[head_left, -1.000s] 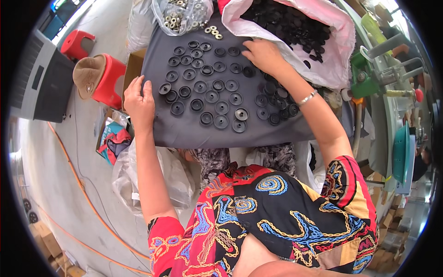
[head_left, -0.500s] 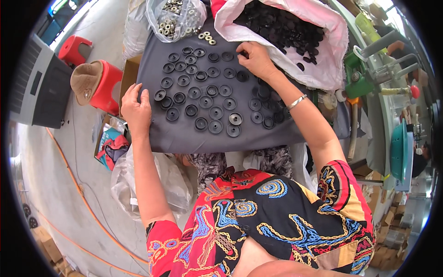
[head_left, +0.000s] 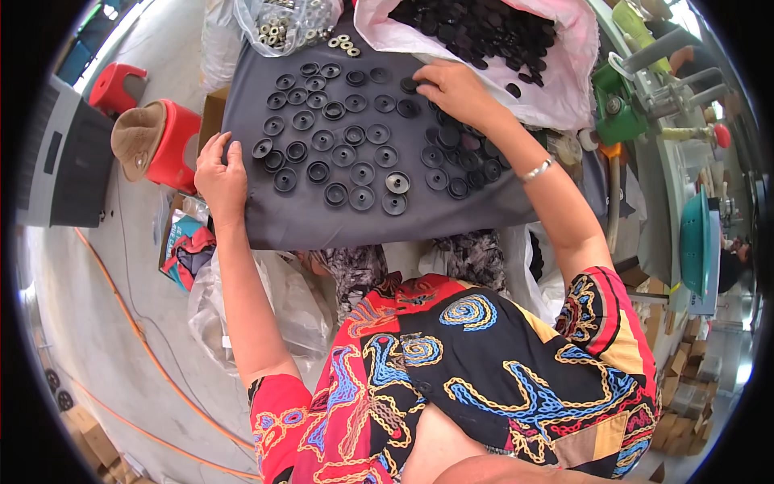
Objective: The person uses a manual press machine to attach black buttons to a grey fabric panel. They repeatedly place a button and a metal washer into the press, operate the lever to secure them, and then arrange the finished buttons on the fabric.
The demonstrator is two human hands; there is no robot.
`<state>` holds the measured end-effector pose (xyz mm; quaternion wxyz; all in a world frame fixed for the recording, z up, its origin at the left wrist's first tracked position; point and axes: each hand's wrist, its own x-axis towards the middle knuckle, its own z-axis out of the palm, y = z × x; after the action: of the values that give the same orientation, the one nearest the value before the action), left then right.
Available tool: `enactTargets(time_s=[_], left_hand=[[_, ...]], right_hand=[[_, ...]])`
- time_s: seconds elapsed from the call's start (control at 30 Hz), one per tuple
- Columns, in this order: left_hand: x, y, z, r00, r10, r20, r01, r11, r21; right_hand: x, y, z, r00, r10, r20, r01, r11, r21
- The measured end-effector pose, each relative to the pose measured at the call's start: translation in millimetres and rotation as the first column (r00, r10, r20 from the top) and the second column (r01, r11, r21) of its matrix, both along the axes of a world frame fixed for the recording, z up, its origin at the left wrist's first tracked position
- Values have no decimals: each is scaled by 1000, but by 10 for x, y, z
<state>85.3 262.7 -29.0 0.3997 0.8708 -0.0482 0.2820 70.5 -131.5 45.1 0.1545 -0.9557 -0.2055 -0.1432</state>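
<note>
Many round black plastic caps (head_left: 363, 173) lie in loose rows, hollow side up, on a dark grey cloth-covered table (head_left: 322, 230). One cap (head_left: 397, 182) near the front has a paler metallic inside. My right hand (head_left: 459, 95) is at the far side of the rows, its thumb and fingers pinched on a black cap (head_left: 409, 85). Darker caps (head_left: 459, 141) lie crowded under and beside my right wrist. At the table's left edge rests my left hand (head_left: 222, 173), fingers stretched and thumb apart, holding nothing.
A white sack (head_left: 576, 73) of black caps lies open at the far right. Metal rings fill a clear bag (head_left: 286, 28) at the far left, with loose rings (head_left: 344, 44) beside it. A green machine (head_left: 617, 101) stands right. Red stools (head_left: 173, 149) and an orange hose (head_left: 121, 302) are left.
The view has shifted, so the table sits higher and further left. My right hand now has a black cap at its fingertips; my left hand stays at the table edge.
</note>
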Motion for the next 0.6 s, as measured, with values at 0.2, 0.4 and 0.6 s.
enactTargets(time_s=[0.2, 0.4, 0.6], left_hand=[[42, 4, -36, 1000, 1, 2, -1, 1000, 28], [25, -7, -33, 1000, -7, -4, 7, 1000, 22], [43, 21, -44, 1000, -3, 24, 1, 999, 43]], right_hand=[[-798, 69, 259, 977, -54, -205, 7, 975, -224], [-872, -24, 194, 965, -85, -247, 70, 995, -65], [-659, 288, 109, 997, 58, -42, -45, 964, 261]])
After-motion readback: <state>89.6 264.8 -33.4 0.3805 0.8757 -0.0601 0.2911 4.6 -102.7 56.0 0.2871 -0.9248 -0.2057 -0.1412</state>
